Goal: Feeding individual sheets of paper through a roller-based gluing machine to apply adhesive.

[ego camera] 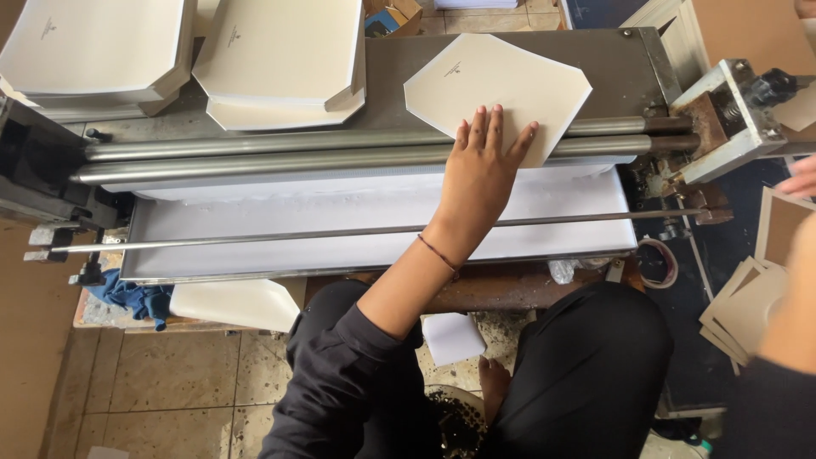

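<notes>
My left hand [480,170] lies flat, fingers spread, on the near edge of a white cut sheet with clipped corners [501,81]. The sheet rests on the grey metal plate [620,64] of a roller machine, its near edge over two long steel rollers [255,149]. Below the rollers lies a long white trough [255,229] crossed by a thin rod. My right forearm runs blurred up the right edge. Of my right hand [803,180] only a sliver shows, above stacked brown cardboard pieces [748,306]. Its grip is hidden.
Stacks of white cut sheets [280,59] sit behind the rollers at the back left. A blue cloth [127,297] hangs at the machine's left end. A tape roll [659,263] lies by the right bracket [722,119]. Tiled floor and my dark-trousered legs are below.
</notes>
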